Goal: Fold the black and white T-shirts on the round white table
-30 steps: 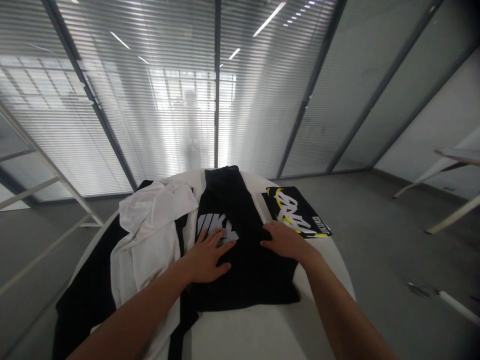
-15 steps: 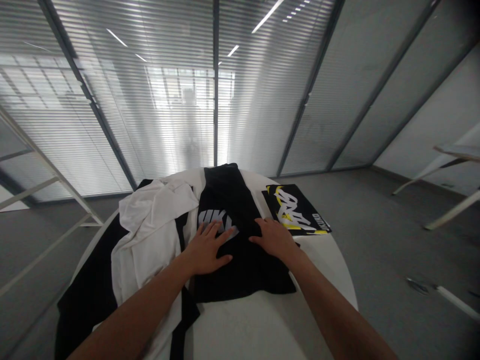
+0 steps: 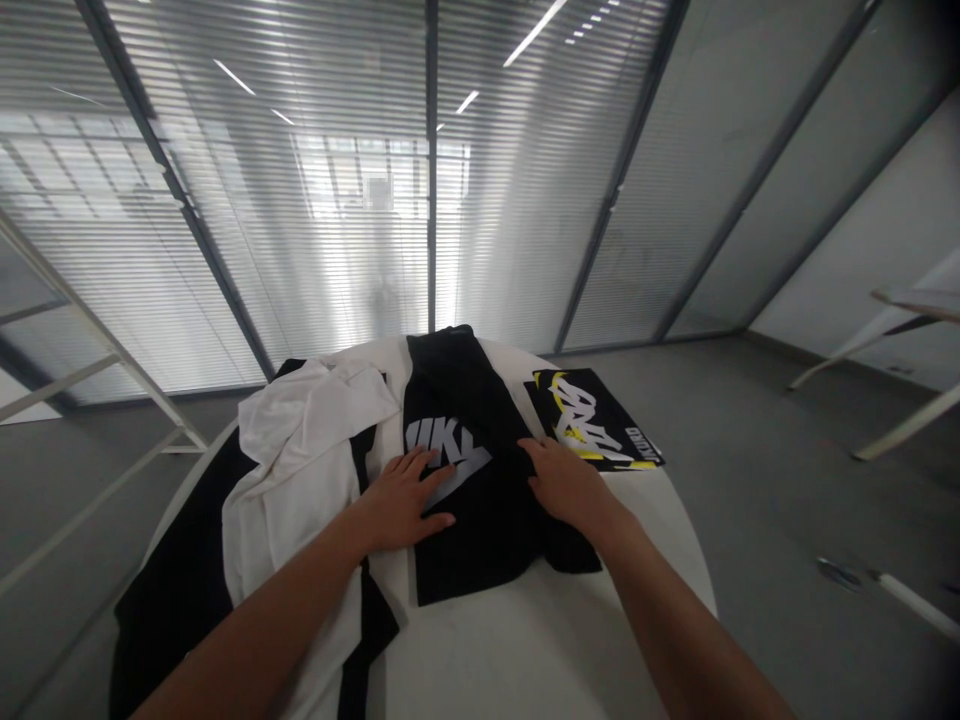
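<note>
A black shirt point(image 3: 480, 545) with a grey printed logo lies lengthwise across the white round table point(image 3: 480, 660). My left hand point(image 3: 401, 500) rests flat on its left part, fingers spread over the lower edge of the print. At the shirt's right side, my right hand point(image 3: 566, 485) has its fingers bent and drawn together on the cloth, which is creased there. The fingertips are partly hidden. To the left, a crumpled white garment point(image 3: 289, 490) lies over black cloth point(image 3: 176, 590), close to my left forearm.
A flat black item with white and yellow graphics point(image 3: 589, 420) lies on the table's right side, just beyond my right hand. A white metal frame point(image 3: 112, 345) stands at left. Table legs point(image 3: 907, 425) and a white bar point(image 3: 911, 605) are at right.
The black shirt's near part and print have shifted right, showing more of the print. My right hand has moved slightly right and its fingers have drawn together; my left hand has slid slightly left.
</note>
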The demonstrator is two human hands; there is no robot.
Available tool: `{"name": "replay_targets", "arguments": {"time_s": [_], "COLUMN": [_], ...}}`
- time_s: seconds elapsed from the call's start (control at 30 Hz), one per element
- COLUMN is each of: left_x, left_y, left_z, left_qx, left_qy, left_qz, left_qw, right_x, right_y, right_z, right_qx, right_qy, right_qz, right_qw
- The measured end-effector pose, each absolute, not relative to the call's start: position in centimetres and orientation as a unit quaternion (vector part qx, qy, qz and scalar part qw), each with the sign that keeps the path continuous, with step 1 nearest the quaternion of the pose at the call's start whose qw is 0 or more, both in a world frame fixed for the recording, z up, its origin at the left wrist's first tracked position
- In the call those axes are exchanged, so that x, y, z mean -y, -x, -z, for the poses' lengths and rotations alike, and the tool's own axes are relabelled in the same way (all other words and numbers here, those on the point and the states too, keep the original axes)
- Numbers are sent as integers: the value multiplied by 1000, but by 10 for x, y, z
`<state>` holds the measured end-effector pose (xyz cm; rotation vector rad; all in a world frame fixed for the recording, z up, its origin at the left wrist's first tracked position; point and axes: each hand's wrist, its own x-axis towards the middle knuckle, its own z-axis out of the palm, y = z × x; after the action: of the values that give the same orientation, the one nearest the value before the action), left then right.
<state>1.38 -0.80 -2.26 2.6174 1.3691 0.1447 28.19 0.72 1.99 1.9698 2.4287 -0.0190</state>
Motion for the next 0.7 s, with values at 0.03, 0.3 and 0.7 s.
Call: {"name": "replay_targets", "arguments": {"time_s": [0.03, 0.3, 0.7], "left_x": [8, 7, -1], "left_y": [-13, -11, -16], "left_z": [22, 18, 11], "left_qx": [-461, -463, -512], "left_qy": [-881, -880, -824], "left_qz": [-43, -55, -233], "left_qw": [96, 89, 68], "right_x": [-6, -16, 7], "right_y": [-285, -293, -253], "right_z": [-22, -23, -34], "right_qx": [-778, -792, -801], "right_qy": [-628, -606, -391], "right_qz": [14, 74, 407], "right_qw": [17, -13, -199]}}
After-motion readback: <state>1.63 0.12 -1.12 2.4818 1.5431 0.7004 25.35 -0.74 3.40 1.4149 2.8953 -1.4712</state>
